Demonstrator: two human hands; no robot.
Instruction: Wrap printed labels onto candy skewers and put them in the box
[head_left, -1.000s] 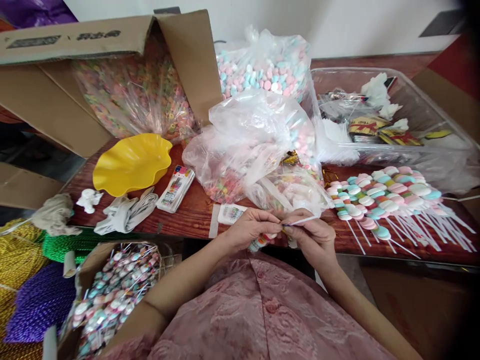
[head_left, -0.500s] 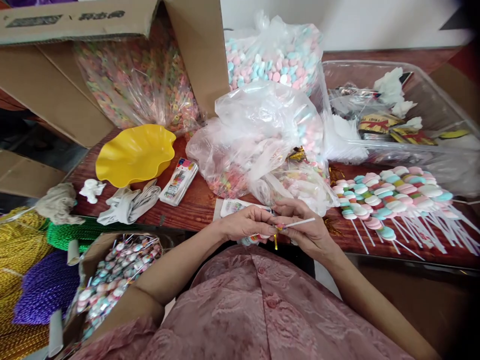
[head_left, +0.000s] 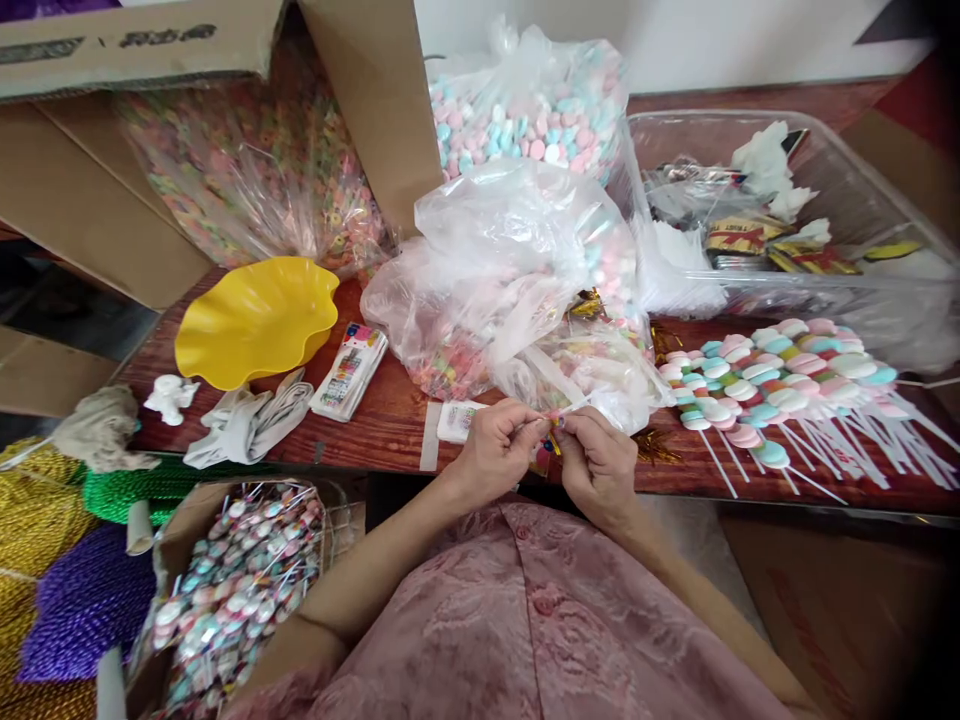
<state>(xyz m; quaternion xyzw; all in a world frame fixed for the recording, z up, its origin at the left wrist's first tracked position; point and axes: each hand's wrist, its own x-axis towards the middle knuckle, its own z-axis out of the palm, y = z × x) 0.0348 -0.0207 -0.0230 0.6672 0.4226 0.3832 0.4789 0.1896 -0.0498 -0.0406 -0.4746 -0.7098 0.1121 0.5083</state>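
White stick [head_left: 576, 405], gold strip [head_left: 556, 443], pink-white-blue candies [head_left: 804, 362], yellow bowl [head_left: 259, 320]

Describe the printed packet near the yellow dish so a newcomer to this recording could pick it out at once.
On the reddish-brown table, find the large yellow dish with the wavy rim. Just right of it in the picture lies the printed packet, a white stack with colourful print. Unlike the similar white packet beside the left hand, it shows a multicoloured patch at its far end.
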